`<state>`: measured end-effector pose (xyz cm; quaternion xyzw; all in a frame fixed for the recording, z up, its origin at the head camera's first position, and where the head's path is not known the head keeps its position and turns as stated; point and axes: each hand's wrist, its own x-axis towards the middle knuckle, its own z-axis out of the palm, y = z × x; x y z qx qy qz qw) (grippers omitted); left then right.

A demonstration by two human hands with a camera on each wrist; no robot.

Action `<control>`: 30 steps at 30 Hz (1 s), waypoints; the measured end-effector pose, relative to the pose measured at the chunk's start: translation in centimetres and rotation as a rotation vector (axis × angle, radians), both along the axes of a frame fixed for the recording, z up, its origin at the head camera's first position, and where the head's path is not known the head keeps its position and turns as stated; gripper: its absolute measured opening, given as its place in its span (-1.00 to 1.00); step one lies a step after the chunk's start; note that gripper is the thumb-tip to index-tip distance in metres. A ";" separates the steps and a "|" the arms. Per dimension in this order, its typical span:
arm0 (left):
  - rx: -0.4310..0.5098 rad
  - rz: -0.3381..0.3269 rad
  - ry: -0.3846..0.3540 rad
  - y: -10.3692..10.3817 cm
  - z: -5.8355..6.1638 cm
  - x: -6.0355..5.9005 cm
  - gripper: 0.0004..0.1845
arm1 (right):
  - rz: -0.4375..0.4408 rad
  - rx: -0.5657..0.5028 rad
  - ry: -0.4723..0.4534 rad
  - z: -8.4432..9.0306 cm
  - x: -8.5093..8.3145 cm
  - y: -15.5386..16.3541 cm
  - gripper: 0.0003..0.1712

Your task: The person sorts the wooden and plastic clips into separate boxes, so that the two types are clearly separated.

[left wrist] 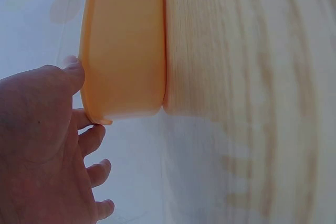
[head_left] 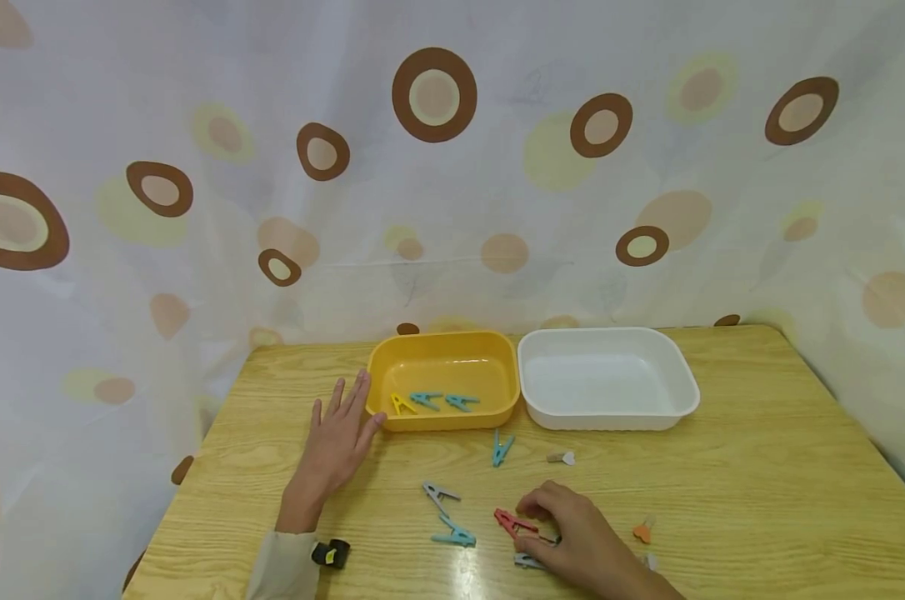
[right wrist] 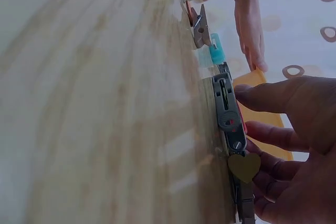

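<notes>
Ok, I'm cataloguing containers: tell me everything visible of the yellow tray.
The yellow tray is glossy, plastic-looking and rectangular, with rounded corners and a rim. It stands upright on the wood-grain table, close beside the white tray. One yellow clip and two blue clips lie inside near its front. The left hand touches its near left corner.

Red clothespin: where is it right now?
In the head view, the red clothespin lies on the table, low and just right of centre, beside the right hand, with a gray clothespin just below it.
</notes>
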<state>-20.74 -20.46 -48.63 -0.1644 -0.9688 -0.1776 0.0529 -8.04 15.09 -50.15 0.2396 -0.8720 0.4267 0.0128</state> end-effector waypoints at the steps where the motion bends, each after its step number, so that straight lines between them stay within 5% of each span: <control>1: 0.001 0.000 -0.002 0.0 0.0 0.0 -0.24 | -0.001 0.007 0.000 0.0 0.0 0.0 -0.76; 9: 0.006 -0.002 -0.007 -0.1 0.1 0.0 -0.23 | -0.035 0.058 -0.068 0.2 -0.3 -0.1 -0.83; 30: -0.002 0.002 0.002 0.0 0.1 -0.1 -0.24 | -0.079 0.046 0.031 0.6 -0.8 -0.1 -0.81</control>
